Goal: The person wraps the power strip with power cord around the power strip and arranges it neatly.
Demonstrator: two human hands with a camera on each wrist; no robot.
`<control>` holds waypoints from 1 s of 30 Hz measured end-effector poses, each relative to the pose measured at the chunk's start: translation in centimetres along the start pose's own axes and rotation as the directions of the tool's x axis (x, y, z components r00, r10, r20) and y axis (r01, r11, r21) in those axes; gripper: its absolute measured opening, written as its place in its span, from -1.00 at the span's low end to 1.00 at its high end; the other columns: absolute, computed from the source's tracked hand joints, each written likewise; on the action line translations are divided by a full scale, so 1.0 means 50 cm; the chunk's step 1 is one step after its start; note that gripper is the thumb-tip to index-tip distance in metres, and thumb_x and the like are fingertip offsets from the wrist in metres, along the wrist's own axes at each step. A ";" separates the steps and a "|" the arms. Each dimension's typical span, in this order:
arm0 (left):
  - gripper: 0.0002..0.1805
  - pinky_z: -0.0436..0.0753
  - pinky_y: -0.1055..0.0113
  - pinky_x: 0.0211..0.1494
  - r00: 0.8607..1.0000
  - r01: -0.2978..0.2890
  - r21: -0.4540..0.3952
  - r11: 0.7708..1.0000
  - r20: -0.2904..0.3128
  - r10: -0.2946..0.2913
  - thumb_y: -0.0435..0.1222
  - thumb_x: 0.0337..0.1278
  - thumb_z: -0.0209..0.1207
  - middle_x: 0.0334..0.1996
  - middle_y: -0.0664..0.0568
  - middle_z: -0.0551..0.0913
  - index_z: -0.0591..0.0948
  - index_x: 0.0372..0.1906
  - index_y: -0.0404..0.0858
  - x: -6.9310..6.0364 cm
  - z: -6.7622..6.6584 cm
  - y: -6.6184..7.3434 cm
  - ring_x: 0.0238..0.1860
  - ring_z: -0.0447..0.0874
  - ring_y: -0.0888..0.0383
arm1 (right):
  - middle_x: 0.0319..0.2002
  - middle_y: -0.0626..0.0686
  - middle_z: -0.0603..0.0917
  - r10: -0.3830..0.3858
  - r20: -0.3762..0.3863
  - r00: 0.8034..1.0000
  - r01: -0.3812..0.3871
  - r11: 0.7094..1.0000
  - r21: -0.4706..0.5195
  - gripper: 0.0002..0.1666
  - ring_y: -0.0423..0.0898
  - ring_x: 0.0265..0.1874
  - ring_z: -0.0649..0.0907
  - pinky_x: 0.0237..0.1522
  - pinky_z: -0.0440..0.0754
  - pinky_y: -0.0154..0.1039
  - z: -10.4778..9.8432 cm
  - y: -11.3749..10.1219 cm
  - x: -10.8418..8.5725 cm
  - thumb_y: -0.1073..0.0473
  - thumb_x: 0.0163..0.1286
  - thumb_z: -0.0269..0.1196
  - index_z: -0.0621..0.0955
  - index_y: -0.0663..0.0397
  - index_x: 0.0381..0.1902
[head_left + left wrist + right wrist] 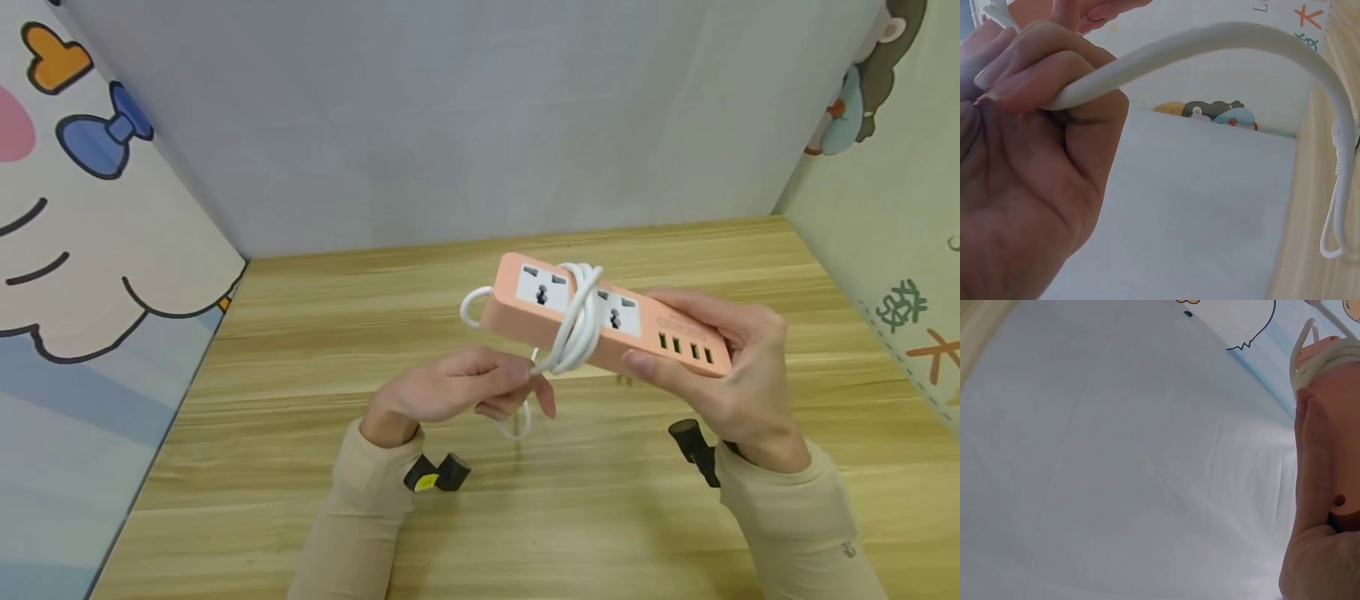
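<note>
A peach-coloured power strip with white socket panels and several USB ports is held up over the table, tilted down to the right. My right hand grips its USB end, thumb on the near side and fingers around the far side. A white cord is wound around the strip's middle between the two socket panels. Just below the winding, my left hand pinches the cord between thumb and fingers. In the left wrist view, the cord arcs out of that hand and hangs down past the table edge.
The wood-grain table spreads beneath both hands. A pale grey wall stands behind it, with cartoon-printed panels on the left and right. Black camera mounts are strapped to the wrists over beige sleeves.
</note>
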State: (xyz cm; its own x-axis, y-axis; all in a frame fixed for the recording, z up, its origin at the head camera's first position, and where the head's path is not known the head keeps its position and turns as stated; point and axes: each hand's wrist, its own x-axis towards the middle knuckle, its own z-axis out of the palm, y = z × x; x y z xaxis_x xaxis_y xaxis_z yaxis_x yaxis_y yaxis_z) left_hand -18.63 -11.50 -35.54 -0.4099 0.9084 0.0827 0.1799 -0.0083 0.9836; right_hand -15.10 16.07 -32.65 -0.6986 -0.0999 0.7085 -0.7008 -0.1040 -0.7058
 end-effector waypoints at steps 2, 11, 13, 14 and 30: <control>-0.44 0.23 0.43 -0.37 1.000 -0.012 -0.002 1.000 0.020 0.012 -0.17 0.67 -0.32 -0.49 0.00 0.33 0.46 0.08 -0.64 -0.003 -0.003 0.001 -0.55 0.08 0.22 | -0.29 0.08 0.82 0.008 -0.003 1.000 -0.008 1.000 0.009 -0.52 -0.24 -0.55 0.72 -0.48 0.63 -0.49 0.000 -0.002 0.001 0.64 -0.14 0.35 0.70 0.52 -0.13; -0.59 0.41 0.36 -0.20 0.993 -0.040 0.051 0.998 0.113 0.034 -0.40 0.62 -0.34 -0.48 -0.11 0.32 0.50 -0.11 -0.59 -0.006 -0.012 0.002 -0.43 0.30 0.10 | -0.28 0.12 0.82 0.008 0.032 0.999 -0.009 0.998 0.055 -0.51 -0.22 -0.49 0.71 -0.43 0.62 -0.47 0.000 -0.012 0.001 0.64 -0.15 0.36 0.68 0.55 -0.12; -0.62 0.44 0.34 -0.20 0.992 -0.060 0.068 0.996 0.118 0.051 -0.40 0.62 -0.32 -0.47 -0.17 0.34 0.47 -0.21 -0.54 -0.005 -0.012 0.000 -0.42 0.33 0.09 | -0.28 0.12 0.82 0.006 0.039 0.999 -0.009 0.998 0.058 -0.51 -0.22 -0.49 0.72 -0.43 0.63 -0.47 0.000 -0.013 0.001 0.63 -0.15 0.36 0.68 0.55 -0.12; -0.62 0.45 0.33 -0.19 0.992 -0.062 0.066 0.996 0.118 0.054 -0.40 0.63 -0.32 -0.48 -0.19 0.34 0.45 -0.27 -0.52 -0.004 -0.012 -0.001 -0.42 0.35 0.08 | -0.29 0.12 0.82 0.006 0.042 0.999 -0.009 0.998 0.061 -0.51 -0.22 -0.49 0.72 -0.43 0.63 -0.47 -0.001 -0.014 0.001 0.64 -0.15 0.36 0.68 0.55 -0.12; -0.45 0.31 0.37 -0.42 0.995 -0.084 0.084 0.993 -0.039 0.088 0.03 0.59 -0.11 -0.62 -0.19 0.23 0.34 -0.23 -0.46 -0.008 -0.031 -0.054 -0.59 0.19 0.17 | -0.30 0.16 0.81 0.043 0.130 0.991 -0.058 0.992 0.110 -0.46 -0.17 -0.48 0.70 -0.39 0.60 -0.40 -0.004 -0.025 -0.004 0.64 -0.24 0.33 0.68 0.56 -0.13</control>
State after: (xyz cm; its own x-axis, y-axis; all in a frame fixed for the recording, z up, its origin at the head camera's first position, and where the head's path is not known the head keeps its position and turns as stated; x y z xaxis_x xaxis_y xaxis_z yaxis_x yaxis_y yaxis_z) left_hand -20.32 -12.48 -37.97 -0.4274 0.8870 0.1750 0.2886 -0.0495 0.9562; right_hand -14.10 16.40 -31.92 -0.7037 -0.2324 0.6714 -0.6391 -0.2059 -0.7411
